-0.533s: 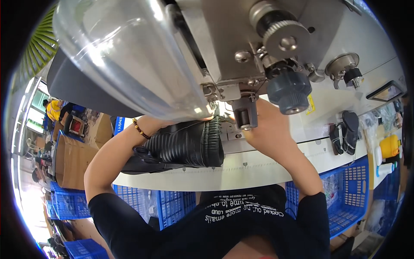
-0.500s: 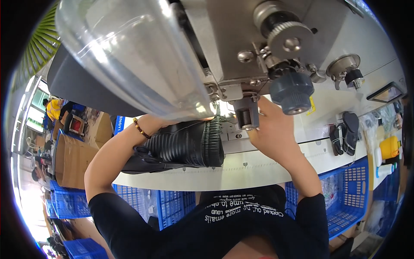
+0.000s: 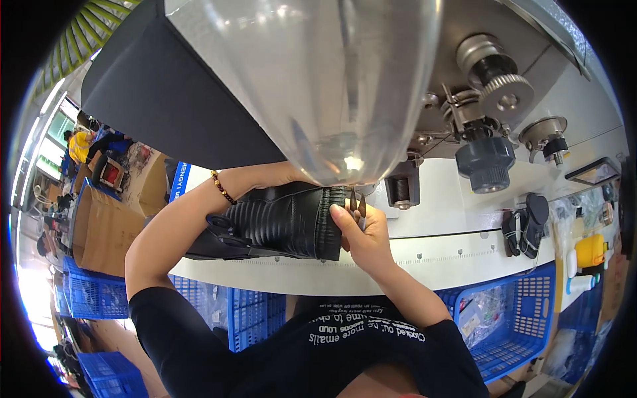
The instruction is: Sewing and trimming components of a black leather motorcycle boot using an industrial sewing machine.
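Head view: one black piece [image 3: 284, 222] is laid lengthwise left-to-right on one table [image 3: 312, 282], gathered end rightward; one pair of snips [image 3: 362, 205] is clamped in one right hand [image 3: 366, 237]; the left hand [image 3: 297, 174]'s grip cannot be told.

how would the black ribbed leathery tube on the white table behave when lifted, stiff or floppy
The black ribbed leathery tube probably flexes, given its puckered end. It may partly hold its shape, as the ribbed wall bulges. Its sheen hints it could be slightly slippery.

You're in a sewing workshop: sewing machine [image 3: 398, 86] before you, blue crates [image 3: 255, 318], cardboard box [image 3: 106, 229], another worker [image 3: 79, 146] beyond.
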Motion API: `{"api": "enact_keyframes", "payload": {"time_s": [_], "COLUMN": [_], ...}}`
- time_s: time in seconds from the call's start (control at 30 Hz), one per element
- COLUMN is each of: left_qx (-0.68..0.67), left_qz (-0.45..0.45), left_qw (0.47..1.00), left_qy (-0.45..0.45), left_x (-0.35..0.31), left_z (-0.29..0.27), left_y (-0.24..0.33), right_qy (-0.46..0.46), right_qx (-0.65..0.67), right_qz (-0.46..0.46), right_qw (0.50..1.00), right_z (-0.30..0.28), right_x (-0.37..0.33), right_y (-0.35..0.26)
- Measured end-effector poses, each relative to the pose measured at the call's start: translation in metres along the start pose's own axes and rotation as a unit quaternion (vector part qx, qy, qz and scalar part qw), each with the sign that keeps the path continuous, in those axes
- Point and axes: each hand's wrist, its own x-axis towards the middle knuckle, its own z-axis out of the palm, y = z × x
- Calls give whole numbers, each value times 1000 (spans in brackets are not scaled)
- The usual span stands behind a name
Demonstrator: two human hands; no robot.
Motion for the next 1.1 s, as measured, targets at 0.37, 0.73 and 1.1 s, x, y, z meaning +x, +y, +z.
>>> {"api": "enact_keyframes", "payload": {"time_s": [0.37,0.73,1.1], "left_qx": [16,44,17], "left_qz": [-38,-70,-88], "left_qw": [999,995,995], "left_qy": [-25,-50,-32], "left_x": [-3,-13,-14], "left_z": [3,-4,-2], "left_y": [23,50,54], "right_qy": [44,76,87], "right_qx": [-26,33,61], "right_qz": [-71,-58,-83], "right_qw": [996,995,991], "right_z": [5,10,8], "right_x": [3,7,12], "right_y": [5,4,10]}}
